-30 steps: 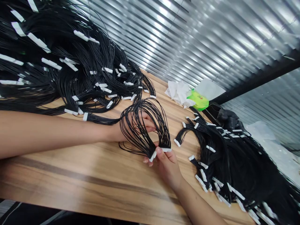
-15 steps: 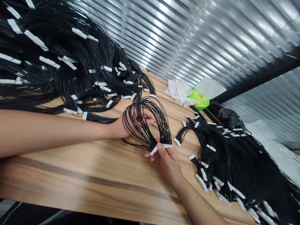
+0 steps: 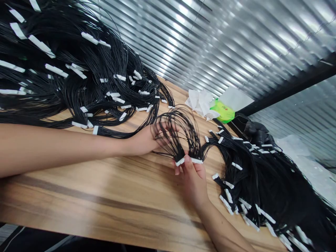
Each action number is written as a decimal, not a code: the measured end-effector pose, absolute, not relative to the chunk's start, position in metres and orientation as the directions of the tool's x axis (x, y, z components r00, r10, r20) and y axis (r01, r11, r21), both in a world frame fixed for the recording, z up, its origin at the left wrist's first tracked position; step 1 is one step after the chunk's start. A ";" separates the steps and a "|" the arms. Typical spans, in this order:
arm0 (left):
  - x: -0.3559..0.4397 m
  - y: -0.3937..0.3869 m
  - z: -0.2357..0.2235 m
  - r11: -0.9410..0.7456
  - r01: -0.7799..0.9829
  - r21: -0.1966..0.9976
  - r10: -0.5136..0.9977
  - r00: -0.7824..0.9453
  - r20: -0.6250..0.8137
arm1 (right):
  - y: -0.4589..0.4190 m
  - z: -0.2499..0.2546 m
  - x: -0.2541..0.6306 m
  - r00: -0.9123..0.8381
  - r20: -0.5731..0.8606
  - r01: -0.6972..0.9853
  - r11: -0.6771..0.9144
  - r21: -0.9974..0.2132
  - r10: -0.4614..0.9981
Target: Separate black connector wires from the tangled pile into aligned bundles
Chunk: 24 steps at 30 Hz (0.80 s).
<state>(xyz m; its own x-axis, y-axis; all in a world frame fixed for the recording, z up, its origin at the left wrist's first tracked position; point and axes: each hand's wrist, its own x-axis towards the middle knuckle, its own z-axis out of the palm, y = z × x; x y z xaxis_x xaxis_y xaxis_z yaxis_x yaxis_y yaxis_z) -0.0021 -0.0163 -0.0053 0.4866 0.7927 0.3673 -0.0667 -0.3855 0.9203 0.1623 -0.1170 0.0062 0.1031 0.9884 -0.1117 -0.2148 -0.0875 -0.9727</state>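
My right hand (image 3: 193,182) pinches the two white connectors of a looped black wire harness (image 3: 181,134) just above the wooden table (image 3: 105,196). My left hand (image 3: 147,140) reaches in from the left with its fingers inside the loop of wires; they are partly hidden and motion-blurred. A large heap of black harnesses with white connectors (image 3: 65,66) lies at the left and back. A second pile of the same harnesses (image 3: 262,182) lies at the right, close to the held loop.
Crumpled white paper (image 3: 201,101) and a bright green packet (image 3: 223,111) lie at the table's far edge. A black bag (image 3: 256,131) sits behind the right pile. Ribbed metal shutters form the back wall. The table's near edge runs along the bottom.
Both hands have carried the looped harness to the right, toward the right pile. The loop is now blurred and lower, with the connectors shifted right and slightly up.
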 end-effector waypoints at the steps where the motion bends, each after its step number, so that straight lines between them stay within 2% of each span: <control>1: -0.002 -0.016 -0.006 -0.434 -0.054 0.899 0.775 0.486 0.404 | -0.115 0.007 0.163 0.149 -0.089 -0.213 -0.056 -0.975 0.985; 3: -0.004 -0.017 -0.003 -0.549 0.013 0.836 0.718 0.520 0.463 | -0.113 0.009 0.165 0.219 -0.048 -0.189 -0.006 -0.982 0.975; 6: -0.010 -0.020 0.006 -0.644 0.084 0.761 0.639 0.606 0.474 | -0.111 0.010 0.166 0.247 -0.012 -0.138 0.023 -0.990 0.969; 11: -0.017 -0.029 0.012 -0.719 0.053 0.693 0.582 0.590 0.559 | -0.111 0.008 0.166 0.251 -0.004 -0.140 0.032 -0.990 0.968; 15: -0.018 -0.031 0.009 -0.602 0.039 0.798 0.675 0.558 0.482 | -0.112 0.006 0.166 0.251 0.001 -0.130 0.034 -0.991 0.968; 17: -0.018 -0.031 0.008 -0.592 0.062 0.803 0.677 0.580 0.454 | -0.112 0.005 0.166 0.247 -0.008 -0.104 0.018 -0.994 0.969; 21: -0.018 -0.027 0.009 -0.790 0.164 0.591 0.550 0.614 0.566 | -0.112 0.005 0.167 0.236 0.000 -0.057 0.014 -0.998 0.972; 24: -0.018 -0.024 0.009 -0.852 0.228 0.471 0.504 0.599 0.622 | -0.112 0.005 0.167 0.242 0.021 -0.019 0.027 -0.999 0.970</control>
